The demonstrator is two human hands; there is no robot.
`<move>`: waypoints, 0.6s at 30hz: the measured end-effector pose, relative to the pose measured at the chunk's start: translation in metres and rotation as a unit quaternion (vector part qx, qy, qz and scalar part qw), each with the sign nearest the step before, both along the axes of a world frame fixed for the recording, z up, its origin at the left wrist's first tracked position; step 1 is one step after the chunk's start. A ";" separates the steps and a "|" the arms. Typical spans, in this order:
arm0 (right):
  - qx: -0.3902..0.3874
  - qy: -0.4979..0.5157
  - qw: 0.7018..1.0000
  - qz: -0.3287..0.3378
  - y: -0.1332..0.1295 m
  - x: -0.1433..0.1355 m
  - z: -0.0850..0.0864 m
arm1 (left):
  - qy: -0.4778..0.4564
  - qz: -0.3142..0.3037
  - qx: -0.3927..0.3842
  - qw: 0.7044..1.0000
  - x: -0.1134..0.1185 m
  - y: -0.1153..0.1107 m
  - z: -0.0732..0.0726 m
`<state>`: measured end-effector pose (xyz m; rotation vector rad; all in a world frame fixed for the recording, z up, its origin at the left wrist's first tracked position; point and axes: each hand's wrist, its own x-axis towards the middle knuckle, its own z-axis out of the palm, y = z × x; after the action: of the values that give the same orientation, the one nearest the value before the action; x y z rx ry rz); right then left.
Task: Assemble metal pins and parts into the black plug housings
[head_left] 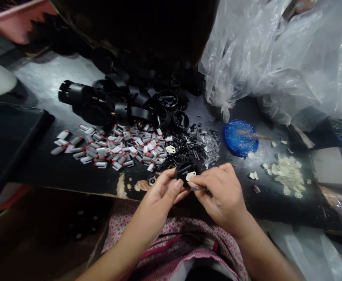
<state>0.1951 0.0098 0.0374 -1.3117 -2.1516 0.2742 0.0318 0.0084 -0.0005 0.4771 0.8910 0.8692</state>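
My left hand [164, 190] is closed around a round black plastic housing [181, 168], tilted up at the table's front edge. A small off-white plate [191, 175] with holes lies inside the housing. Against that plate press the fingertips of my right hand [222, 191], which is closed on a thin grey metallic piece [198, 188]; most of this piece is hidden by the fingers. Just behind my hands are loose springs and small pins [208, 146], with another off-white plate [170, 149] among them.
Many grey-white cylinders with red ends [124, 148] spread to the left. Black housings [130, 103] pile up behind them. On the right are a blue lid of grease with a stick [241, 138], a heap of off-white plates [287, 175] and plastic bags [247, 50].
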 end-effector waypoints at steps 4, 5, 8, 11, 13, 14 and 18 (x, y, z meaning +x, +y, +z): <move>-0.014 -0.008 1.000 -0.009 0.000 0.000 0.000 | -0.001 -0.005 0.010 1.000 0.000 -0.001 -0.001; -0.019 -0.009 1.000 -0.010 0.000 -0.001 0.000 | 0.000 -0.004 0.010 1.000 0.000 -0.001 -0.001; -0.033 -0.020 0.999 -0.014 -0.002 -0.003 0.003 | 0.005 0.005 0.016 1.000 0.000 -0.001 0.002; -0.041 -0.018 0.999 -0.020 -0.007 -0.007 0.004 | 0.009 0.025 0.013 1.000 0.001 0.000 0.004; -0.048 -0.003 0.998 -0.030 -0.011 -0.010 0.003 | 0.010 0.040 0.009 0.999 0.004 0.000 0.005; -0.053 0.006 0.998 -0.036 -0.012 -0.011 0.002 | 0.010 0.048 0.008 0.999 0.006 0.000 0.005; -0.084 0.045 0.995 -0.031 -0.013 -0.015 0.003 | 0.015 0.062 -0.002 0.998 0.005 -0.002 0.008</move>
<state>0.1797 -0.0036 0.0401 -1.4290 -2.0455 0.4883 0.0369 0.0061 0.0079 0.4345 0.9573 0.9755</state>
